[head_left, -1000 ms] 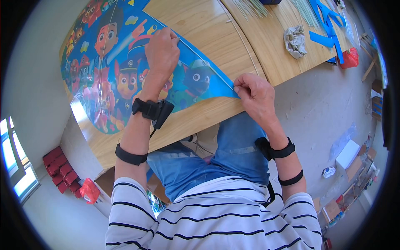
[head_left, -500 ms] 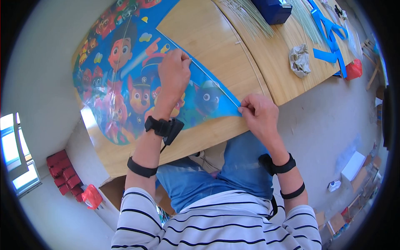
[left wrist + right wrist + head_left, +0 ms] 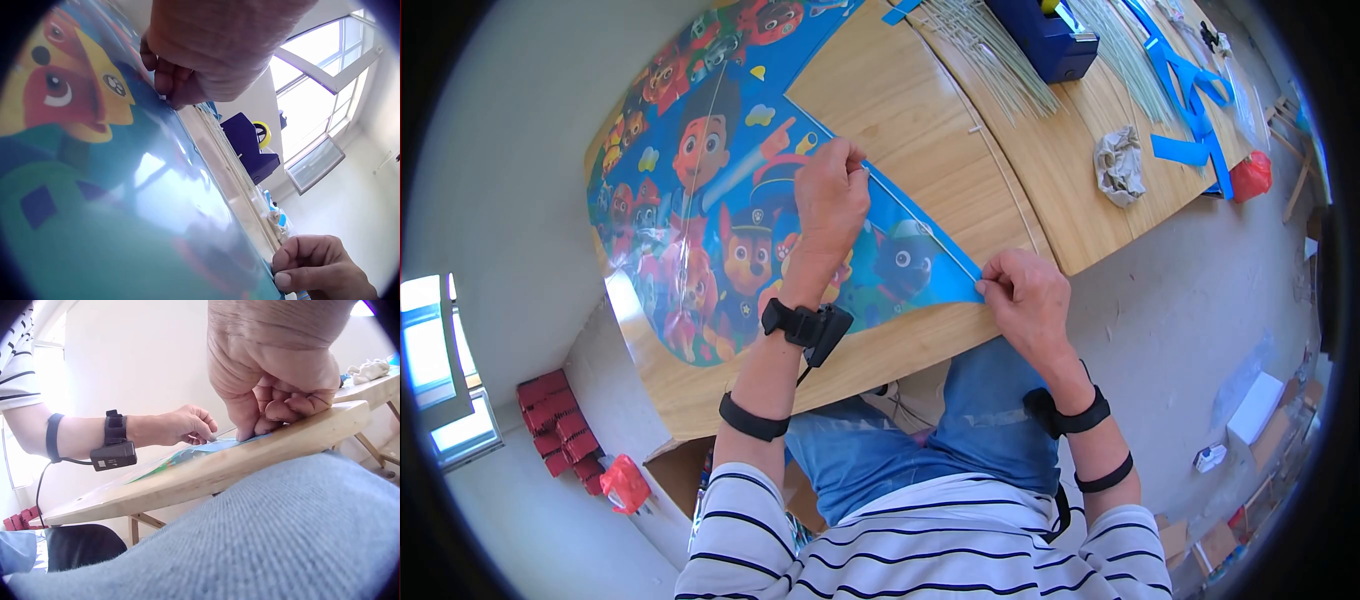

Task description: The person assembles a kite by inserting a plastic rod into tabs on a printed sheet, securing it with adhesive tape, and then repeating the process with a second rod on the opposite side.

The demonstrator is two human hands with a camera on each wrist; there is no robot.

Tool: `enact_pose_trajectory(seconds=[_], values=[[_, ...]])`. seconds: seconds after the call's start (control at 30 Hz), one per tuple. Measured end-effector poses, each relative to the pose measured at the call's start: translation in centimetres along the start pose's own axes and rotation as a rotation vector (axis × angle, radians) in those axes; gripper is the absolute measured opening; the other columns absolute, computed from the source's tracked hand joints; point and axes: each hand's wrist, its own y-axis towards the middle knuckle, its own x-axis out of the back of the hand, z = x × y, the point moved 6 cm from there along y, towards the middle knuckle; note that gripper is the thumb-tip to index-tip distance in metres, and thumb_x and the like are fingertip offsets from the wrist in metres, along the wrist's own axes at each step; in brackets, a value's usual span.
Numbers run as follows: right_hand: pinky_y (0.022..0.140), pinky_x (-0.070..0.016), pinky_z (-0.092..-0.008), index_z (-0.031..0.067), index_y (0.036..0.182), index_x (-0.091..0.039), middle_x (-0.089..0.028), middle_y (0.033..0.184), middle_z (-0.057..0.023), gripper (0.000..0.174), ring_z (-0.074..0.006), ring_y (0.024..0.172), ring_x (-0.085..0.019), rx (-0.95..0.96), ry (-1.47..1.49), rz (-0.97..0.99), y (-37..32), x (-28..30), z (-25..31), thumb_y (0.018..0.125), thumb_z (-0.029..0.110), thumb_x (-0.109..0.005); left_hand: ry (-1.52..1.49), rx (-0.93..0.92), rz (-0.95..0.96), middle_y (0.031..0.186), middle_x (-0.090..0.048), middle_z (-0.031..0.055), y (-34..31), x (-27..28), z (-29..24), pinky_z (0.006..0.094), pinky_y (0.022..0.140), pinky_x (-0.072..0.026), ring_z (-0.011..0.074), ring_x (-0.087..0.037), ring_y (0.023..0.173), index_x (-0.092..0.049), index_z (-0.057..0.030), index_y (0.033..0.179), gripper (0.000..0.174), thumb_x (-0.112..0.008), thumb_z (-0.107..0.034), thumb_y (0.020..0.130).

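A blue plastic sheet printed with cartoon dogs (image 3: 750,255), shaped like a kite sail, lies over the near left part of the wooden table. Along its straight right edge runs a thin white rod (image 3: 910,214). My left hand (image 3: 828,205) pinches the rod at that edge, about midway along, its fingertips close to the sheet. At the near right corner my right hand (image 3: 1028,300) pinches the sheet between thumb and forefinger, at the rod's lower end. The right wrist view shows this corner (image 3: 256,437) under the thumb, close over the table edge.
Another thin rod (image 3: 1008,188) lies near the seam between the table sections. Beyond it are a bundle of thin sticks (image 3: 980,60), a dark blue tape dispenser (image 3: 1045,45), a crumpled cloth (image 3: 1119,167) and blue strips (image 3: 1185,90). The person's legs are under the table's near edge.
The head view has shifted, so table, sheet and hands appear lower and further right. Both hands stay at the sheet's edge, and less blue margin shows beyond the rod near the right hand.
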Motion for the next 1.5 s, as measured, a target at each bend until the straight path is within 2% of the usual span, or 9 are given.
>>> enact_pose_trajectory(seconds=[0.13, 0.33, 0.43, 0.53, 0.63, 0.73, 0.93, 1.13, 1.5], values=[[0.061, -0.0482, -0.042, 0.0076, 0.075, -0.062, -0.064, 0.072, -0.01, 0.012, -0.031, 0.07, -0.065, -0.001, -0.001, 0.0, 0.0, -0.1, -0.1, 0.073, 0.005, -0.074, -0.024, 0.009, -0.012, 0.081, -0.067, 0.0097, -0.3, 0.2, 0.4, 0.0317, 0.069, -0.0531, 0.0172, -0.066, 0.075, -0.064, -0.0005, 0.095, 0.011, -0.069, 0.001, 0.085], [0.061, -0.0485, -0.0425, 0.0076, 0.075, -0.063, -0.064, 0.072, -0.0097, 0.012, -0.0311, 0.07, -0.065, 0.012, -0.006, -0.012, 0.0, 0.0, 0.0, 0.073, 0.005, -0.074, 0.023, -0.002, -0.001, 0.093, -0.068, 0.0118, -0.6, 0.8, -0.2, 0.0344, 0.072, -0.053, 0.0215, -0.066, 0.079, -0.065, -0.0007, 0.097, 0.016, -0.072, 0.0, 0.083], [0.062, -0.0489, -0.0424, 0.0079, 0.075, -0.064, -0.065, 0.072, -0.0096, 0.011, -0.0311, 0.07, -0.065, 0.006, -0.014, -0.006, 0.1, 0.2, 0.2, 0.073, 0.004, -0.074, 0.141, -0.134, -0.04, 0.1, -0.067, 0.0133, -2.1, 1.7, -1.5, 0.0374, 0.079, -0.0524, 0.0265, -0.066, 0.089, -0.066, -0.0009, 0.1, 0.021, -0.074, -0.003, 0.082], [0.062, -0.0491, -0.0423, 0.0081, 0.076, -0.064, -0.065, 0.073, -0.0095, 0.011, -0.0309, 0.071, -0.065, 0.008, 0.007, -0.015, 0.0, -0.1, 0.0, 0.073, 0.004, -0.074, 0.138, -0.239, -0.026, 0.106, -0.066, 0.0142, -3.8, 2.1, -2.9, 0.047, 0.09, -0.0463, 0.0355, -0.061, 0.104, -0.067, -0.0031, 0.104, 0.024, -0.074, -0.007, 0.081], [0.062, -0.0492, -0.0423, 0.0082, 0.076, -0.064, -0.065, 0.073, -0.0093, 0.011, -0.0309, 0.07, -0.065, 0.0, 0.004, -0.016, 0.0, -0.1, -0.2, 0.073, 0.004, -0.075, 0.164, -0.255, -0.075, 0.108, -0.065, 0.0136, -4.4, 2.4, -2.6, 0.0456, 0.09, -0.046, 0.0349, -0.06, 0.105, -0.067, -0.0032, 0.107, 0.027, -0.074, -0.008, 0.081], [0.062, -0.0491, -0.0423, 0.008, 0.076, -0.064, -0.065, 0.072, -0.0093, 0.012, -0.031, 0.07, -0.065, 0.001, 0.004, -0.013, 0.0, -0.1, -0.1, 0.073, 0.004, -0.075, 0.124, -0.175, -0.1, 0.101, -0.064, 0.014, -3.8, 2.2, -1.1, 0.0414, 0.087, -0.0488, 0.0307, -0.062, 0.094, -0.067, -0.0009, 0.106, 0.023, -0.074, -0.007, 0.085], [0.062, -0.0487, -0.0423, 0.0076, 0.076, -0.064, -0.064, 0.072, -0.0093, 0.012, -0.0308, 0.07, -0.065, 0.001, 0.012, -0.018, -0.1, -0.1, -0.2, 0.073, 0.004, -0.074, 0.052, -0.144, -0.097, 0.092, -0.062, 0.0121, -1.8, 1.1, -0.4, 0.04, 0.077, -0.0492, 0.0289, -0.061, 0.088, -0.068, -0.0021, 0.096, 0.013, -0.074, -0.002, 0.084], [0.061, -0.0483, -0.0423, 0.0076, 0.075, -0.063, -0.064, 0.071, -0.0097, 0.011, -0.0309, 0.069, -0.064, 0.004, 0.001, -0.01, 0.0, -0.2, -0.2, 0.073, 0.005, -0.074, 0.094, -0.131, -0.073, 0.085, -0.061, 0.0121, -1.5, 0.8, -0.4, 0.0396, 0.072, -0.0492, 0.0283, -0.062, 0.081, -0.067, -0.0011, 0.086, 0.008, -0.073, 0.001, 0.082], [0.061, -0.0487, -0.0423, 0.0072, 0.075, -0.063, -0.064, 0.071, -0.0101, 0.009, -0.0312, 0.069, -0.065, 0.013, 0.001, -0.017, 0.0, -0.1, 0.0, 0.074, 0.004, -0.072, 0.09, -0.113, -0.067, 0.083, -0.062, 0.0125, -1.6, 0.9, -0.5, 0.0387, 0.07, -0.0491, 0.0279, -0.062, 0.079, -0.067, -0.0009, 0.087, 0.007, -0.073, 0.001, 0.083]])
